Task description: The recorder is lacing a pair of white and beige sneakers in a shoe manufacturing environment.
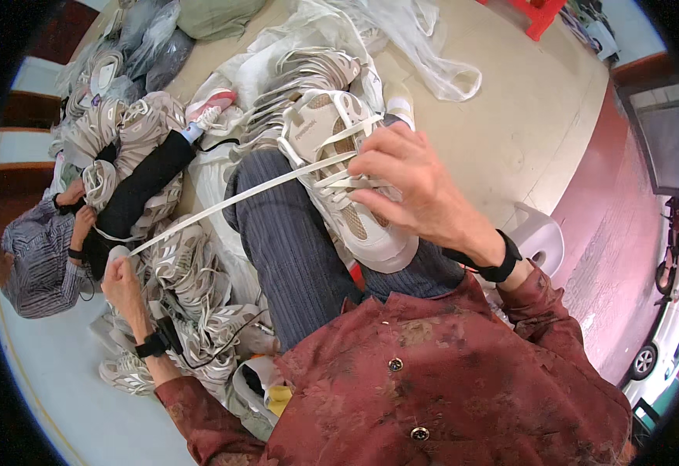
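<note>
A beige and white sneaker rests on my lap, sole toward me. My right hand lies over its laces and pinches them near the tongue. A long flat white lace runs taut from the sneaker out to my left hand, which is closed on its far end. Both wrists carry black bands.
A heap of similar beige sneakers lies on the floor to my left, with more in clear plastic bags ahead. Another person in a striped shirt sits at the left handling a sneaker. A white stool stands at my right.
</note>
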Action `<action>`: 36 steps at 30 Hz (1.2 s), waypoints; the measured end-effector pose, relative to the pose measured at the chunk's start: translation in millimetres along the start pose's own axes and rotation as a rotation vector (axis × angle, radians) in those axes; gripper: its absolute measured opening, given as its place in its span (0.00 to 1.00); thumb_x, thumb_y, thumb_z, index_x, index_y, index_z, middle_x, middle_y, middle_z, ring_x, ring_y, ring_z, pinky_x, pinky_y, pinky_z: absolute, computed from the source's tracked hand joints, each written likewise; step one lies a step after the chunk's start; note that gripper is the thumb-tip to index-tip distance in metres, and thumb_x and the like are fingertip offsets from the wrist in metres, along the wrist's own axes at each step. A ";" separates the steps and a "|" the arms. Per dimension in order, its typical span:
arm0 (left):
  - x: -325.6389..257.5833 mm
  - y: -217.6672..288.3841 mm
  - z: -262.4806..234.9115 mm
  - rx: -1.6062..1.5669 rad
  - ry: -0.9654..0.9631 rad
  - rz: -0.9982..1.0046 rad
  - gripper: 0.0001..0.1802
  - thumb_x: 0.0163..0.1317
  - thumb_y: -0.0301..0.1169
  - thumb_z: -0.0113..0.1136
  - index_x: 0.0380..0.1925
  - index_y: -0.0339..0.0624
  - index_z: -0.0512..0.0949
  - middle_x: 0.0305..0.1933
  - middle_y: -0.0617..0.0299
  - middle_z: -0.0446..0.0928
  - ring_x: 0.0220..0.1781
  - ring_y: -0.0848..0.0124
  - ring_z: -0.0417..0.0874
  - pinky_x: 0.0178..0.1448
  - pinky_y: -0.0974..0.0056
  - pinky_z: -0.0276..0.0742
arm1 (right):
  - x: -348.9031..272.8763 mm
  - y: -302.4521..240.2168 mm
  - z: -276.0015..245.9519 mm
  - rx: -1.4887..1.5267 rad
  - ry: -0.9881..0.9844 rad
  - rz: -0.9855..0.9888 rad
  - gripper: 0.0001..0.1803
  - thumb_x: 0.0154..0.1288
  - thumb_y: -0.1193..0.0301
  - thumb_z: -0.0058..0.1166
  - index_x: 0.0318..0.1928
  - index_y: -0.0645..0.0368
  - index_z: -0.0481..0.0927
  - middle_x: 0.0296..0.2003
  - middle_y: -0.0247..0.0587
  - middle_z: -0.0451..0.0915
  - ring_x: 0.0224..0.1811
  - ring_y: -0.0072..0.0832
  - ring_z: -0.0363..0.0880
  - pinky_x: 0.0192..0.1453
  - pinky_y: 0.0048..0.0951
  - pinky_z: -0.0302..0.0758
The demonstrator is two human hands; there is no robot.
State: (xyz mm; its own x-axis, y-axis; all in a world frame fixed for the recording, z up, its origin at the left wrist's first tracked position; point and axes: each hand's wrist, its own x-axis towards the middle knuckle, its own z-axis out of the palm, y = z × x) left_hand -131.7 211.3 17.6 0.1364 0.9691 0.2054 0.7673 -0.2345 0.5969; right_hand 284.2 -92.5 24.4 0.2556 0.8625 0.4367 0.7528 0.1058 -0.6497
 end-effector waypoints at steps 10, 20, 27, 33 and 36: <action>-51.5 -22.6 49.5 -0.238 -0.111 -0.116 0.08 0.64 0.30 0.60 0.34 0.35 0.81 0.17 0.74 0.69 0.18 0.85 0.64 0.22 0.76 0.56 | 15.7 -8.5 11.7 -0.450 -0.129 -0.272 0.06 0.51 0.74 0.53 0.30 0.59 0.71 0.35 0.40 0.70 0.41 0.34 0.73 0.45 0.36 0.67; -52.0 -43.0 38.6 -0.127 -0.102 -0.119 0.08 0.63 0.28 0.57 0.34 0.33 0.81 0.17 0.72 0.69 0.18 0.84 0.65 0.23 0.75 0.58 | 27.7 -8.0 6.5 -0.085 -0.096 -0.004 0.03 0.56 0.79 0.55 0.31 0.63 0.75 0.25 0.43 0.74 0.32 0.37 0.77 0.38 0.37 0.71; -33.6 -96.1 -9.2 -0.007 -0.033 -0.069 0.11 0.61 0.32 0.58 0.35 0.34 0.82 0.17 0.68 0.72 0.19 0.80 0.69 0.25 0.70 0.63 | 43.2 -4.9 -18.5 0.254 -0.283 0.366 0.04 0.61 0.76 0.58 0.33 0.65 0.80 0.21 0.35 0.77 0.26 0.20 0.73 0.33 0.25 0.70; -13.0 -146.5 -81.7 0.236 0.034 -0.137 0.14 0.59 0.35 0.55 0.33 0.35 0.83 0.18 0.64 0.73 0.22 0.76 0.72 0.28 0.67 0.66 | 49.3 9.8 -35.7 0.439 -0.429 0.432 0.05 0.61 0.73 0.61 0.37 0.61 0.84 0.31 0.28 0.81 0.36 0.16 0.75 0.44 0.22 0.71; 1.1 -173.4 -124.6 0.341 0.111 -0.145 0.14 0.58 0.36 0.55 0.34 0.36 0.83 0.18 0.65 0.72 0.22 0.76 0.71 0.28 0.68 0.66 | 49.7 16.6 -30.2 0.443 -0.440 0.378 0.05 0.61 0.73 0.61 0.37 0.60 0.84 0.32 0.29 0.81 0.37 0.17 0.75 0.46 0.22 0.72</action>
State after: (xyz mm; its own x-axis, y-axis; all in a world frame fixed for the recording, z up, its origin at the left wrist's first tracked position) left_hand -342.7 243.5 10.9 -0.0438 0.9718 0.2318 0.9406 -0.0381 0.3374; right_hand 327.7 -62.8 54.2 0.1117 0.9890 -0.0967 0.3212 -0.1281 -0.9383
